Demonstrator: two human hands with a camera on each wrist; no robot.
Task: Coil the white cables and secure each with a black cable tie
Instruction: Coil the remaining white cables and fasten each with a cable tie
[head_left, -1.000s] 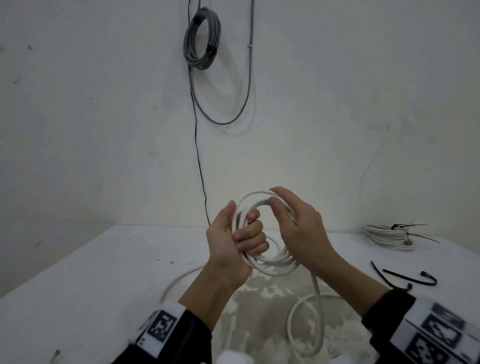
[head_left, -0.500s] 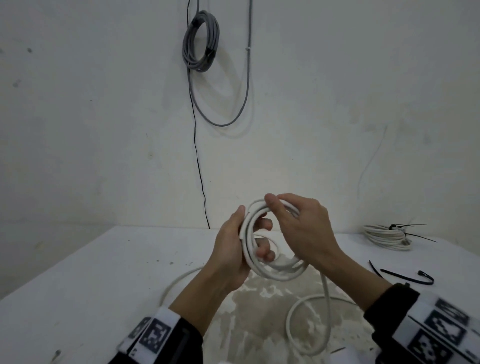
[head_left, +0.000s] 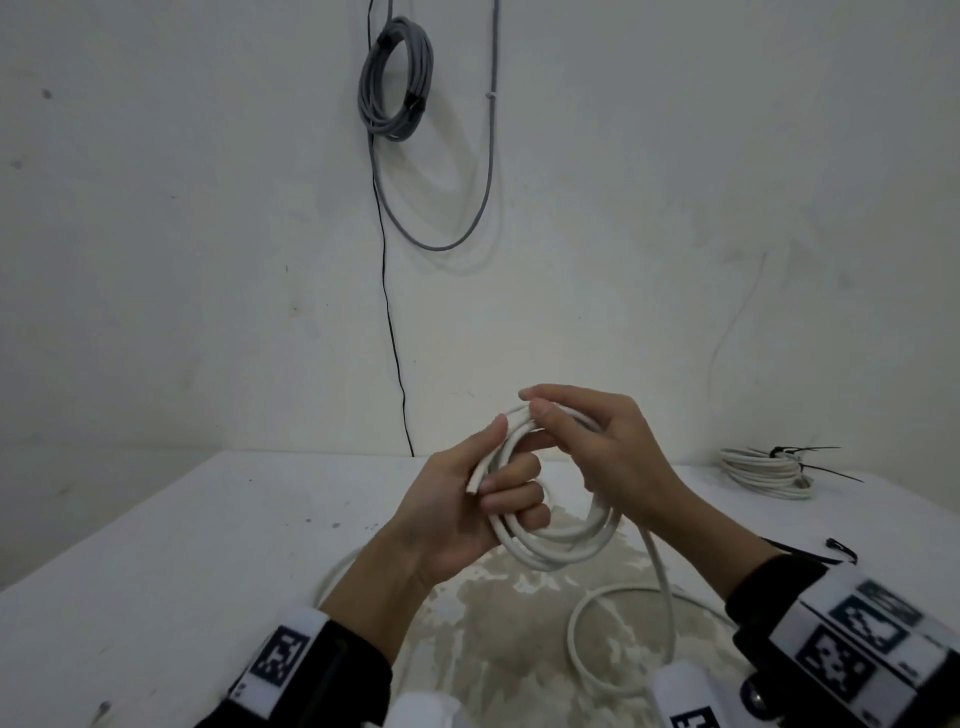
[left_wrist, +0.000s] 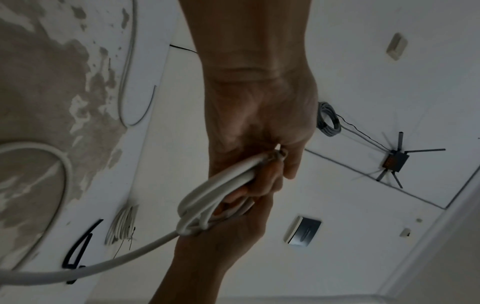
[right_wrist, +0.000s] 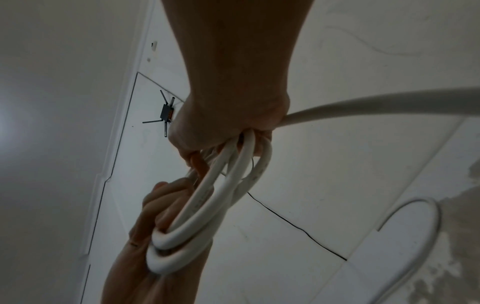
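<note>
A white cable coil (head_left: 558, 543) of several loops hangs in the air between both hands above the white table (head_left: 156, 545). My left hand (head_left: 483, 493) grips the coil's left side, fingers curled through the loops, with the cable's cut end at its thumb. My right hand (head_left: 576, 441) pinches the top of the coil, and the loose tail (head_left: 660, 577) runs down from it to a loop on the table. The coil (right_wrist: 207, 205) shows edge-on in the right wrist view, and in the left wrist view the same coil (left_wrist: 215, 193) sits between the two hands.
A finished white coil (head_left: 763, 470) with a black tie lies at the table's back right. A loose black cable tie (head_left: 831, 548) lies nearer on the right. A grey cable bundle (head_left: 397, 78) hangs on the wall. The table surface in front is worn and patchy.
The right hand has moved up over the top of the coil, laying another turn onto it. The left hand has turned slightly, keeping its hold on the loops.
</note>
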